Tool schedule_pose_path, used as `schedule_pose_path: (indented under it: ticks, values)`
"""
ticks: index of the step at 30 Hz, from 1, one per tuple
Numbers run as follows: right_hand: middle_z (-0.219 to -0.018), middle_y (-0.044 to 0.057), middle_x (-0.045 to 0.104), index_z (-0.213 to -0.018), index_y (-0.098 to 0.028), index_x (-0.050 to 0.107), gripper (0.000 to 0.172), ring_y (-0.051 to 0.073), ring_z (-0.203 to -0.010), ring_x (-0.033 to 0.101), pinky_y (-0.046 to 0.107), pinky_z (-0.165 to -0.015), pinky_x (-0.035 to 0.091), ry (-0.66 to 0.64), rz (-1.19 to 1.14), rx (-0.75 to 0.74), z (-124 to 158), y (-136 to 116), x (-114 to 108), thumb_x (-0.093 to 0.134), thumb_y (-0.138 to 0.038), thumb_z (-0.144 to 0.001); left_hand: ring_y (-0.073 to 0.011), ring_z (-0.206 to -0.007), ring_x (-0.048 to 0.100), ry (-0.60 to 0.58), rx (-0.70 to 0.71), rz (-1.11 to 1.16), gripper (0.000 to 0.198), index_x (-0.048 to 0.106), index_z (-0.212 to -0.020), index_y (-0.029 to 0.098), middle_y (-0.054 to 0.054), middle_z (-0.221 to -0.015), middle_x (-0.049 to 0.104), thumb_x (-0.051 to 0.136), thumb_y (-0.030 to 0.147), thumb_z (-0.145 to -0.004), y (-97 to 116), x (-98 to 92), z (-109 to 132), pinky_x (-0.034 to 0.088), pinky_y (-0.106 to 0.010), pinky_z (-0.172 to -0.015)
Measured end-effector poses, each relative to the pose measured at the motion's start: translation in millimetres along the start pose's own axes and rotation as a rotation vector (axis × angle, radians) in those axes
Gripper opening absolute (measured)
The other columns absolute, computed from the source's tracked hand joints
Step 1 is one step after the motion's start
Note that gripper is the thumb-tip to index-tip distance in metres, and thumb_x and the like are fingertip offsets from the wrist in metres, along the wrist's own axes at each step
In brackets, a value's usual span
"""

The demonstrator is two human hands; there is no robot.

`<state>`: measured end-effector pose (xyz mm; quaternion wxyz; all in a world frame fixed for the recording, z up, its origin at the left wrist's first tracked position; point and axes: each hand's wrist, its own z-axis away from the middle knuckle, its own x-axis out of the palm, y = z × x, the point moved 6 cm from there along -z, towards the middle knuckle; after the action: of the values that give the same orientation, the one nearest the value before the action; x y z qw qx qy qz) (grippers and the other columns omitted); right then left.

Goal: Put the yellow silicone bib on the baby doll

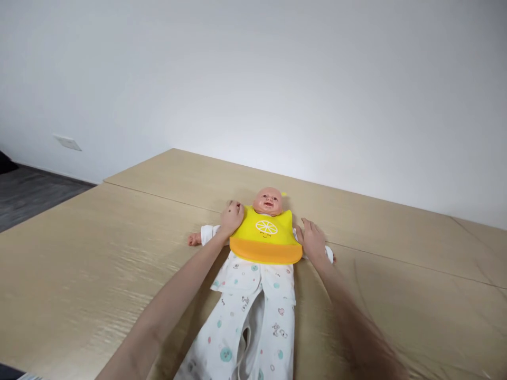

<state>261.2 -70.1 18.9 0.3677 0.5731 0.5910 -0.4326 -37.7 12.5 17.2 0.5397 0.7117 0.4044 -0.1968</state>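
Note:
A baby doll (268, 200) lies on its back, head away from me, arms spread to both sides. Over its chest is a yellow bib (253, 221) with a white citrus slice, a small smiling face and an orange pocket (265, 250) along the bottom. My left hand (233, 216) is closed at the bib's upper left edge, its fingertips partly hidden. Beside the bib's right edge, my right hand (312, 237) rests over the doll's arm with thumb and fingers apart. The doll wears a white patterned top (243, 272) and matching trousers (277, 327).
The wooden table (130, 237) has a seam running across it behind the doll's shoulders. A white wall (317, 95) rises at its far edge, with a wall plate (67, 142) low on the left. Dark floor (35, 192) shows beyond the table's left edge.

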Motion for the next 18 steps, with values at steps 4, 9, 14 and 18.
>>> schedule_pose_path:
  ticks: [4, 9, 14, 18]
  values:
    - [-0.121, 0.013, 0.068, -0.127, -0.016, 0.062, 0.038, 0.027, -0.112, 0.063, 0.037, -0.094, 0.044, -0.006, 0.096, -0.068, 25.1, 11.2, 4.3, 0.045, -0.036, -0.100, -0.0273, -0.103, 0.065, -0.014, 0.162, -0.183, 0.028, 0.067, -0.096, 0.016, -0.016, -0.105, 0.069, 0.041, 0.027, -0.096, 2.4, -18.6, 17.0, 0.048, -0.036, -0.088]
    - [-0.110, 0.010, 0.071, -0.119, -0.021, 0.066, 0.037, 0.026, -0.104, 0.065, 0.038, -0.088, 0.046, -0.043, 0.184, -0.088, 40.7, 25.1, 10.2, 0.040, -0.040, -0.101, -0.0349, -0.102, 0.065, -0.167, 0.224, -0.490, 0.031, 0.070, -0.100, 0.013, -0.021, -0.104, 0.070, 0.042, 0.026, -0.094, -2.8, -31.5, 45.0, 0.048, -0.043, -0.082]
    - [-0.102, 0.012, 0.071, -0.111, -0.021, 0.070, 0.037, 0.025, -0.100, 0.066, 0.037, -0.087, 0.046, -0.121, 0.246, -0.124, 36.0, 35.3, 9.0, 0.038, -0.037, -0.102, -0.0348, -0.093, 0.069, -0.229, 0.213, -0.536, 0.036, 0.069, -0.106, 0.011, -0.022, -0.102, 0.071, 0.037, 0.024, -0.096, -11.6, -37.7, 50.2, 0.048, -0.041, -0.073]
    - [-0.104, 0.013, 0.071, -0.110, -0.019, 0.071, 0.036, 0.025, -0.103, 0.065, 0.038, -0.090, 0.045, -0.199, 0.278, -0.194, 19.8, 40.1, 12.6, 0.039, -0.034, -0.102, -0.0338, -0.089, 0.069, -0.242, 0.278, -0.451, 0.036, 0.071, -0.093, 0.013, -0.021, -0.096, 0.072, 0.039, 0.029, -0.095, -16.4, -34.6, 38.9, 0.047, -0.042, -0.075]
